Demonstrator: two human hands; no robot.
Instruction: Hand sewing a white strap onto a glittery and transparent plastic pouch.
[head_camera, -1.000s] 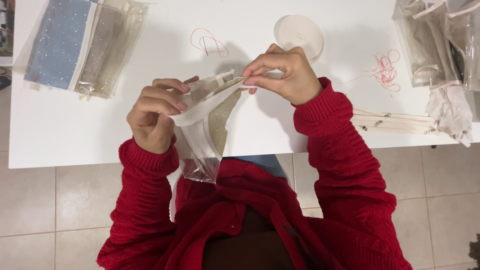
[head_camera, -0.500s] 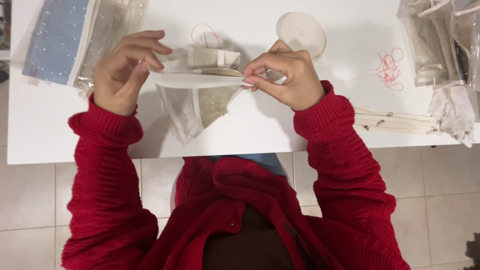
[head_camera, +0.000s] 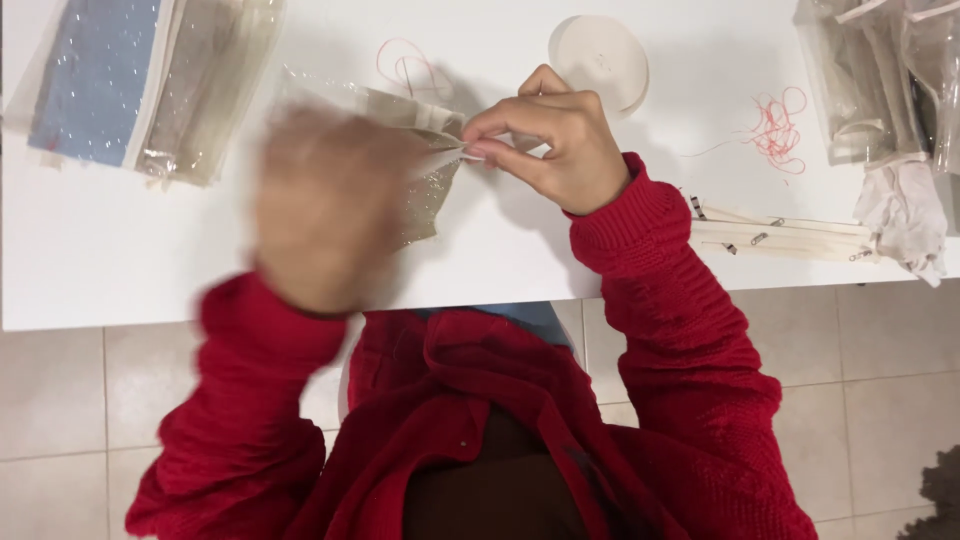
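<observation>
A clear plastic pouch (head_camera: 405, 150) with a glittery, beige-grey inside lies on the white counter (head_camera: 120, 270), just in front of the person, near the counter's front edge. Its right end is pinched in the right hand (head_camera: 555, 145), whose fingers (head_camera: 500, 150) are closed narrowly on the pouch's thin pale edge. The left hand (head_camera: 330, 205) sits over the left part of the pouch, but it is a blur (too smeared to tell whether its fingers are spread, closed, or touching the plastic at all). Both arms wear red knitted sleeves.

Just behind the pouch a loop of red thread (head_camera: 405, 68) lies on the counter, and to its right, just beyond the right hand, stands a round white spool (head_camera: 600, 55). Further right is a tangle of red thread (head_camera: 775, 125), and below it a bundle of cream zippers (head_camera: 780, 238) near the counter's front edge. At the far right lie clear bags (head_camera: 870, 80) and a crumpled white cloth (head_camera: 905, 215). At the far left, well apart from the hands, sits a stack of flat pouches (head_camera: 150, 85), one blue and sparkly, the others beige under clear plastic. Tiled floor (head_camera: 60, 400) shows below the counter.
</observation>
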